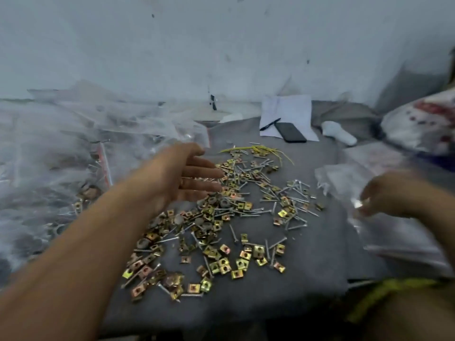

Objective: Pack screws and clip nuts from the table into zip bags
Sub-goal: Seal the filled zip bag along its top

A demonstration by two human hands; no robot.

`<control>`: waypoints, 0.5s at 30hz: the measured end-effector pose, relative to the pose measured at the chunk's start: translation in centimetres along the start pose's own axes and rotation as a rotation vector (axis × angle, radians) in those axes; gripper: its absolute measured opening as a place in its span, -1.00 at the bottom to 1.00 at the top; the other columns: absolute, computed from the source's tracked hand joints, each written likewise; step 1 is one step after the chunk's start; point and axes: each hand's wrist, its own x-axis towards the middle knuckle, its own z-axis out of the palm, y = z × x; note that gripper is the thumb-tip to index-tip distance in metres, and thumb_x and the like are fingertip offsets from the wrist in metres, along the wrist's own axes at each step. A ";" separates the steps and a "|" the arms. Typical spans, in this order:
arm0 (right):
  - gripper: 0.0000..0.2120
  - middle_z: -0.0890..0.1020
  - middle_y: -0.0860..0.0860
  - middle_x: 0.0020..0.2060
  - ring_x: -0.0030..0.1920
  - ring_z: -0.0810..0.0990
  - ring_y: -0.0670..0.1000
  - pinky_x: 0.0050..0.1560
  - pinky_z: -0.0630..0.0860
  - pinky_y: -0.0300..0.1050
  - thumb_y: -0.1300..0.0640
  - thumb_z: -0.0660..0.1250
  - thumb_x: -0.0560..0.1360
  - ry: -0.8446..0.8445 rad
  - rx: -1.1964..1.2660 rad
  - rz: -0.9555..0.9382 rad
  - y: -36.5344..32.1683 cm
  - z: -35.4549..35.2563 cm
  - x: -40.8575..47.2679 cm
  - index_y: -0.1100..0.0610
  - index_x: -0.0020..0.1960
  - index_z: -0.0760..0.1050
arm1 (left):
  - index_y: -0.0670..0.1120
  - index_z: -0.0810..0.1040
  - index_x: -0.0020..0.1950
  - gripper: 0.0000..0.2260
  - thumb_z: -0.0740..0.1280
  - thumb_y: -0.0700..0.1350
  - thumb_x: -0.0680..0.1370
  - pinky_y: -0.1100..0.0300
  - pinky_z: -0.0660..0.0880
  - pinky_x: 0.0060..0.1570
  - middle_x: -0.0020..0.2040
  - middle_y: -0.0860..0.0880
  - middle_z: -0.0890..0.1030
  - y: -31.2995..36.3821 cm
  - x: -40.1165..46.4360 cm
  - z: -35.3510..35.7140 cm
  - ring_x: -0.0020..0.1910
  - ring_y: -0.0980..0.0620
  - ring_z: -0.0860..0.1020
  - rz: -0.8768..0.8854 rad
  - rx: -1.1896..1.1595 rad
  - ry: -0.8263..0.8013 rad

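A loose heap of gold clip nuts (221, 259) and silver screws (290, 193) is spread over the grey table cloth (315, 279). My left hand (182, 175) hovers over the heap's left edge with fingers straight and nothing in it. My right hand (389, 195) is blurred at the right; its fingertips pinch the edge of a clear zip bag (384, 227) lying on a stack of empty bags. A large pile of filled zip bags (61, 148) lies at the left.
At the back lie a white sheet of paper (293, 109) with a black pen (269, 124) and a dark phone (290, 132). Thin yellow wires (266, 150) lie behind the heap. A white object (338, 132) and a patterned pillow (423, 121) sit at the right. A wall stands close behind.
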 end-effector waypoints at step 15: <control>-0.87 0.68 -0.16 -0.28 -0.23 0.61 -0.14 -0.18 0.48 -0.15 -0.03 0.59 0.44 0.448 0.436 -0.078 -0.5 -2.6 -2.2 -0.08 -0.23 0.68 | -0.22 0.65 0.22 -0.64 0.25 0.03 0.70 0.17 0.66 -0.41 0.05 -0.18 0.78 -0.4 1.5 0.5 -0.11 -0.15 0.78 0.039 -0.006 -0.033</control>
